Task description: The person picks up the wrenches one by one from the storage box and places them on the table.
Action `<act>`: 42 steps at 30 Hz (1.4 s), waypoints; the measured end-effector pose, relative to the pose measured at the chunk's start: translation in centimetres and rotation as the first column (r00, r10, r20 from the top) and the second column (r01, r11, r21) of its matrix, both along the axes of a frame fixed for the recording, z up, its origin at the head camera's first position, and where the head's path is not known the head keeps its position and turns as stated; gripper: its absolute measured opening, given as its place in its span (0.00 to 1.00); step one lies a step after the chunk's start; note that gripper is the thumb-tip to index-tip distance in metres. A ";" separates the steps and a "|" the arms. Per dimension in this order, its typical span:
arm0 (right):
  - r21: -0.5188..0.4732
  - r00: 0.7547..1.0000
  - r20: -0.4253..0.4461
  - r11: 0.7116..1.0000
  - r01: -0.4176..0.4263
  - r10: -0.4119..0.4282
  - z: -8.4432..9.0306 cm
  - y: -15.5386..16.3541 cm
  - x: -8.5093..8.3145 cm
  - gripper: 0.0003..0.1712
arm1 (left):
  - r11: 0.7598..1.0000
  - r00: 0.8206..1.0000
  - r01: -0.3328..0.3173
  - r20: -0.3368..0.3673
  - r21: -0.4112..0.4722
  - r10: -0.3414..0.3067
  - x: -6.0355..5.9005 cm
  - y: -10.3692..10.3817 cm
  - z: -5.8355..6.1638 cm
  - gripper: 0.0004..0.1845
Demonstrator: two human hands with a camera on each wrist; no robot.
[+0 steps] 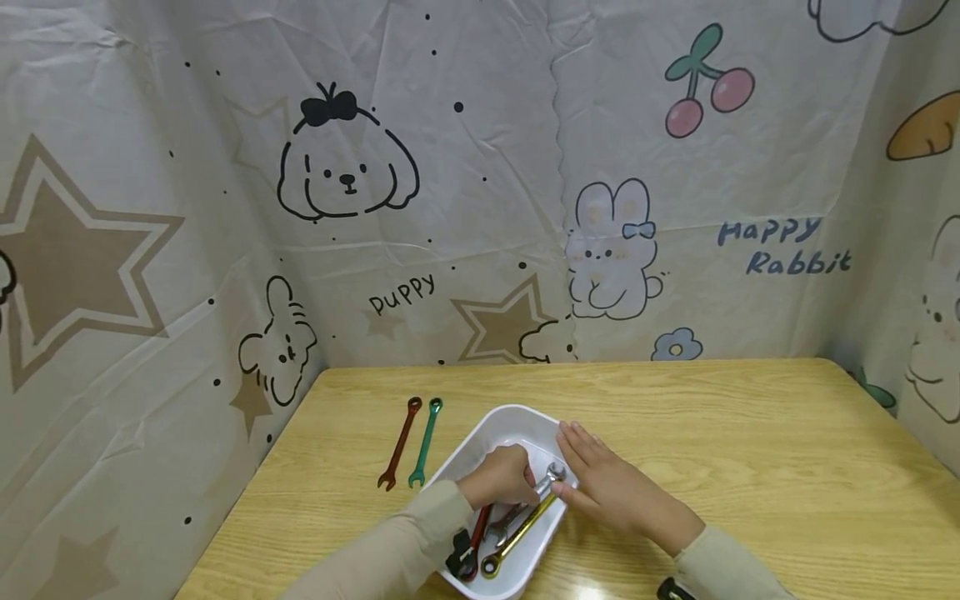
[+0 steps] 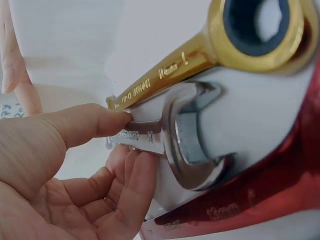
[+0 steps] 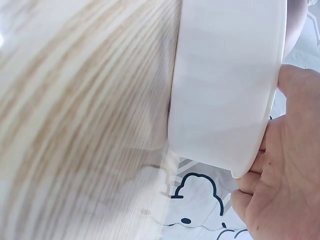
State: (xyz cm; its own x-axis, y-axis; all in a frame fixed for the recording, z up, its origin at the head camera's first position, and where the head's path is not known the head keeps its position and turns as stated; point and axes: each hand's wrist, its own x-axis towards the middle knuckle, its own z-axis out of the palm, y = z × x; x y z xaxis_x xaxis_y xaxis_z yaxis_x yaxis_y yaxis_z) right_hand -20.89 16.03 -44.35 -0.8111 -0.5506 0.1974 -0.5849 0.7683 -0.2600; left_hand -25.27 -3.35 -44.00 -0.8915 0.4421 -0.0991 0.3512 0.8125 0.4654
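A: We take the white rectangular plastic tray [image 1: 501, 427] on the light wood-grain table [image 1: 750, 450] as our landmark. Everything below is placed off it.

B: Agreed. Right hand [image 1: 611, 483] lies against the tray's right wall, fingers straight along the rim, bracing it rather than gripping. The right wrist view confirms the palm [image 3: 290, 165] is flat on the outer wall.

A: Left hand [image 1: 501, 475] is inside the tray, thumb and fingers [image 2: 127, 175] pinching the shaft of the silver open-ended steel wrench [image 2: 187, 135]. The wrench lies in the tray's middle, its ring end toward the right wall, touching our right hand's thumb side.

B: We judge the step to be picking the silver wrench out of the pile. It's grasped but not lifted clear.

A: Next move calls for a clean lift. The gold-coloured ring wrench [image 2: 210, 55] lies just beside it, and the red wrench [image 2: 280, 200] sits underneath. Either may drag along.

B: Outside the tray, to its left, a brown-red wrench [image 1: 400, 443] and a green wrench [image 1: 425, 442] lie side by side on the table.
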 end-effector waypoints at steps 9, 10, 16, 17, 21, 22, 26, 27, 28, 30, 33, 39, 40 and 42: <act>0.004 1.000 -0.005 1.000 -0.002 0.002 0.1 -0.2 0.1 0.42 | 1.000 1.000 0.008 -0.027 -0.007 -0.008 0.2 0.0 -0.2 0.13; 0.004 1.000 -0.004 1.000 -0.002 0.002 0.1 -0.2 0.1 0.42 | 1.000 1.000 0.009 -0.027 -0.006 -0.009 0.3 0.0 -0.2 0.13; 0.007 1.000 0.002 1.000 0.000 0.000 0.2 -0.1 0.1 0.42 | 0.999 0.999 0.009 0.031 0.038 -0.010 0.2 -0.1 0.0 0.06; 0.007 1.000 0.006 1.000 0.001 -0.001 0.3 -0.1 0.1 0.42 | 0.999 0.999 0.011 0.040 0.046 -0.013 0.2 -0.1 0.0 0.06; 0.007 1.000 0.021 1.000 0.001 -0.001 0.4 -0.1 0.2 0.42 | 0.997 0.998 0.016 0.064 0.072 -0.021 0.1 -0.3 -0.1 0.05; 0.008 1.000 0.022 1.000 0.000 0.000 0.4 -0.1 0.2 0.42 | 0.997 0.998 0.015 0.067 0.076 -0.020 0.0 -0.3 -0.1 0.06; 0.010 1.000 0.025 1.000 -0.004 0.003 0.3 -0.1 0.1 0.42 | 0.995 0.997 0.017 0.072 0.102 -0.024 -0.2 -0.5 -0.1 0.05; 0.010 1.000 0.024 1.000 -0.005 0.005 0.3 -0.1 0.1 0.42 | 0.994 0.996 0.016 0.080 0.111 -0.025 -0.2 -0.5 -0.1 0.06; 0.009 1.000 0.026 1.000 -0.005 0.005 0.3 -0.1 0.2 0.42 | 0.992 0.995 0.014 0.095 0.123 -0.026 -0.3 -0.6 -0.1 0.06; 0.009 1.000 0.026 1.000 -0.006 0.005 0.3 -0.1 0.2 0.42 | 0.989 0.991 0.006 0.131 0.151 -0.026 -0.4 -0.7 -0.1 0.06; 0.008 1.000 0.023 1.000 -0.007 0.007 0.3 -0.1 0.1 0.42 | 0.983 0.984 -0.014 0.177 0.181 -0.019 -0.6 -0.8 -0.2 0.06; 0.014 1.000 0.011 1.000 -0.004 0.004 0.2 0.0 0.0 0.42 | 0.980 0.976 -0.053 0.219 0.192 0.010 -0.8 -0.8 -0.1 0.06; 0.016 1.000 0.011 1.000 -0.002 0.001 0.2 0.0 0.0 0.42 | 0.980 0.974 -0.060 0.224 0.190 0.017 -0.7 -0.8 0.0 0.06; 0.018 1.000 0.013 1.000 0.001 -0.001 0.1 0.0 0.0 0.42 | 0.979 0.970 -0.077 0.240 0.187 0.031 -0.7 -0.8 0.2 0.06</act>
